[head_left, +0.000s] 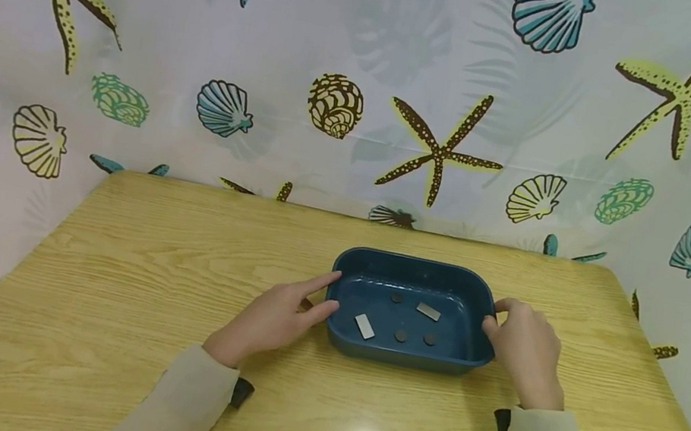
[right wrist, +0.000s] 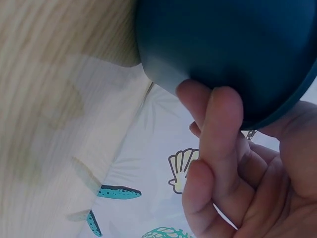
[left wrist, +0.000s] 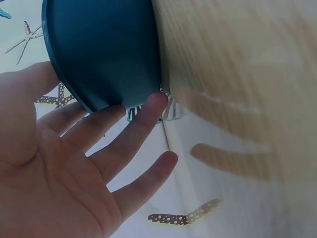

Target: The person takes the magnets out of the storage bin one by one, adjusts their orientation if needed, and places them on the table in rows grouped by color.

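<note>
A dark blue rectangular bin (head_left: 403,358) with rounded corners stands on the wooden table between both hands. Inside lie two small pale rectangular pieces, one light piece (head_left: 364,326) near the front left and one greyer piece (head_left: 429,312) towards the back right. Three small dark round discs (head_left: 400,335) lie around them. My left hand (head_left: 272,314) holds the bin's left end, thumb and index at the rim, other fingers spread along the outer wall. At the right end my right hand (head_left: 526,348) grips the rim, thumb over it and fingers curled against the outside.
The wooden table (head_left: 172,254) extends around the bin on all sides. Behind it and along both sides hangs a white cloth (head_left: 292,44) printed with starfish and shells. Dark bands (head_left: 242,392) show at the cuffs of the light sleeves (head_left: 175,393).
</note>
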`<state>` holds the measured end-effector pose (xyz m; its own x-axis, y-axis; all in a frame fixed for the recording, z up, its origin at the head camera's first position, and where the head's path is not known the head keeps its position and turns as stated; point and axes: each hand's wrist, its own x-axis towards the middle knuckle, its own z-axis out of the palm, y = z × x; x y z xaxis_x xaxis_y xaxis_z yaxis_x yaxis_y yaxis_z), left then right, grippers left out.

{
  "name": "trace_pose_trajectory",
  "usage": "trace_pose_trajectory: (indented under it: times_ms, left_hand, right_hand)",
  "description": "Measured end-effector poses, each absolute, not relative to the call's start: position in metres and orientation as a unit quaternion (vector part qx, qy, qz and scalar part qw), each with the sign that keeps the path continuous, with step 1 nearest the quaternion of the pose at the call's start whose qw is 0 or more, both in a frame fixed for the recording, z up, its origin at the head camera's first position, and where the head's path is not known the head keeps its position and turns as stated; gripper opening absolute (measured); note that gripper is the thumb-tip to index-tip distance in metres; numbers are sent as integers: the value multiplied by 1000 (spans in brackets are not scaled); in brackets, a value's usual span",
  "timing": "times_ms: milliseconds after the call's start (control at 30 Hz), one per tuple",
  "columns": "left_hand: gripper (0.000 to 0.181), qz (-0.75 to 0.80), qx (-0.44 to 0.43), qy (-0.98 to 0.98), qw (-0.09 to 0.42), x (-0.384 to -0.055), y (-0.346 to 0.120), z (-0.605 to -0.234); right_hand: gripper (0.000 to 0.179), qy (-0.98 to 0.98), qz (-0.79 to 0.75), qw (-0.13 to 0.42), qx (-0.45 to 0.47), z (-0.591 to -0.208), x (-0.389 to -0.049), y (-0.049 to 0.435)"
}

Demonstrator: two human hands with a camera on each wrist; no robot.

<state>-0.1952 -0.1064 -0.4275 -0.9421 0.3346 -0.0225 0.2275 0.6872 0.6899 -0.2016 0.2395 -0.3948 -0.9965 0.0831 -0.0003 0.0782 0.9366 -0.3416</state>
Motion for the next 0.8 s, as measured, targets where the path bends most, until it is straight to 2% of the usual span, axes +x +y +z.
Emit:
trace_pose_trajectory:
  times_ms: [400,800]
  left_hand:
    - [59,354,158,919,68,-195,-106,-427]
    - [59,341,159,926,30,-195,-105,-427]
  right_hand:
    - [41,-984,174,-3,-44,-392,-200,239]
    - [42,-984,169,-1,-49,-392,-201,239]
